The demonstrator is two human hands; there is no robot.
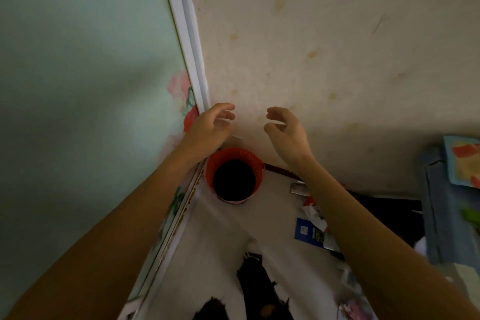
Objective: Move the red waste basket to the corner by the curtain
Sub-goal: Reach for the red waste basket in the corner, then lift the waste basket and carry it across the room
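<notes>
The red mesh waste basket (218, 161) stands upright on the pale floor in the corner, between the mint-green flowered curtain (78, 86) on the left and the beige wall behind. Its inside looks dark. My left hand (210, 126) hovers above and to the left of the basket's rim, fingers curled and apart, holding nothing. My right hand (285, 130) hovers above and to the right of the basket, also open with curled fingers. Neither hand touches the basket.
A white frame (187, 34) runs along the curtain's edge. Papers and a blue card (309, 234) litter the floor to the right. A blue-grey piece of furniture (441, 202) stands at the far right. My legs in dark ripped trousers (259, 291) show below.
</notes>
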